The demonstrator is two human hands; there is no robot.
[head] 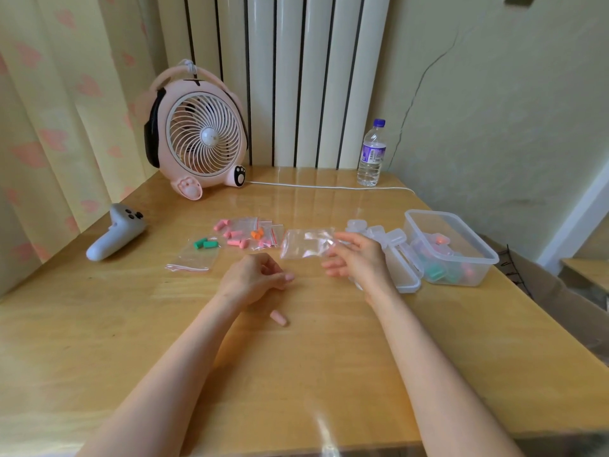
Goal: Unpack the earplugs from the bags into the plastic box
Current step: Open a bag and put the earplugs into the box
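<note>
**Unpacking partly done: one bag emptied, several still full**

Farthest left of the clear rectangular plastic box (487, 257) lies a white handheld controller (115, 234) on the wooden worktop (131, 324). Closer to the box, a clear zip bag with two green foam earplugs (199, 250) lies unopened. Next comes a heap of small clear zip bags holding pink and orange earplugs (252, 234), also still to be emptied.

The left hand (253, 278) rests on the worktop, well left of the box. Its fingers are curled inward, and I cannot tell whether they grip anything. A loose pink foam earplug (278, 318) lies on the worktop below that hand, further from the box than either hand, and not yet put away.

The right hand (357, 255), just left of the box, pinches the edge of an empty clear zip bag (304, 244) at the thumb, its other fingers spread loosely.

Between this hand and the box sit small clear plastic cases (392, 235) and a white box lid (407, 280).

The box itself is open and already holds green and reddish earplugs, some apparently inside clear cases. My judgement is that much unpacking is left.
</note>
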